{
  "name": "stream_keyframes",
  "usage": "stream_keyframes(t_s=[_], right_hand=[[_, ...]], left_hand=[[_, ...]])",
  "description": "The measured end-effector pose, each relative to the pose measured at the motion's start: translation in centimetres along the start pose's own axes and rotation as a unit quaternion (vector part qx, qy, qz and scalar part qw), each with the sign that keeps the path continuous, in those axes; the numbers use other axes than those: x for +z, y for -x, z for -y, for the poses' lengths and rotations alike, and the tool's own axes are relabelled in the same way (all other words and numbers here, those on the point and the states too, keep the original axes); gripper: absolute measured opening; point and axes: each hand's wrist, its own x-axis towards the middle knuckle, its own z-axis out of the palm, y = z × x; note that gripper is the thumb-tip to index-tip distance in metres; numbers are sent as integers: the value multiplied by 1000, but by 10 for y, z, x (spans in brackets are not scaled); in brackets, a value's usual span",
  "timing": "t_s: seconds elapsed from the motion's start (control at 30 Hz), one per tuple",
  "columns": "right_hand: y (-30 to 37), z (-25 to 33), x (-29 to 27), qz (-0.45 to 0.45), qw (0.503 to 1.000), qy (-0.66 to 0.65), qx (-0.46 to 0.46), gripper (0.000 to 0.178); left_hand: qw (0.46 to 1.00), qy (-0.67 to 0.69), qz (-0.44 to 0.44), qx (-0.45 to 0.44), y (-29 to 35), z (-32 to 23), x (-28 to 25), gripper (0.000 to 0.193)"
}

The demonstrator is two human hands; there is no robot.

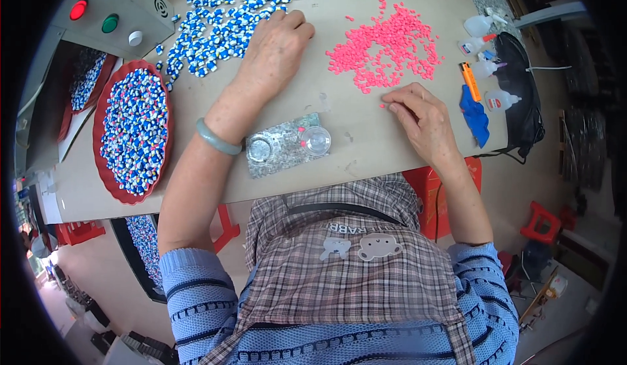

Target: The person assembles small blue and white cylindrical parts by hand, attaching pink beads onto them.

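Observation:
My left hand (pixel 281 48) is over the right edge of a spread of small blue-and-white pieces (pixel 212 28). Its fingers curl closed, and whatever is in them is hidden. My right hand (pixel 423 118) rests low over the table, thumb and forefinger pinched at a tiny pink piece (pixel 382 106). Just beyond it lies a loose heap of matching pink pieces (pixel 392 45). Between my forearms sits a mottled grey-green slab (pixel 287 162) carrying two small clear round cups (pixel 317 141), with a couple of pink bits beside the right one.
A red scalloped tray (pixel 99 136) full of blue-and-white pieces stands at left, beside a grey machine box (pixel 121 5) with buttons. On the right are small squeeze bottles (pixel 501 100), an orange lighter (pixel 469 81), a blue scrap (pixel 473 118) and a black bag (pixel 522 71).

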Motion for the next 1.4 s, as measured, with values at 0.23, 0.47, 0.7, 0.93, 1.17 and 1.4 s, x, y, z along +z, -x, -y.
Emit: stream_keyframes(t_s=[0.23, 0.47, 0.7, 0.93, 1.17, 1.4], right_hand=[[-1, 6, 2, 17, 998, 56, -31, 9], [-6, 10, 0, 68, 995, 66, -32, 13], [-6, 14, 8, 57, 992, -107, 34, 11], [-12, 16, 17, 72, 960, -244, 112, 6], [-23, 24, 16, 137, 898, -384, 166, 3], [-23, 22, 18, 183, 851, -452, 193, 6]], left_hand=[[998, 22, -63, -3, 20, -6, -19, 18], [948, 241, -83, -192, 52, -27, -66, 14], [704, 604, -105, -360, 100, -52, -73, 24], [656, 651, -83, -374, 109, -55, -68, 26], [650, 639, -98, -399, 110, -57, -74, 27], [672, 626, -111, -380, 113, -58, -73, 24]])
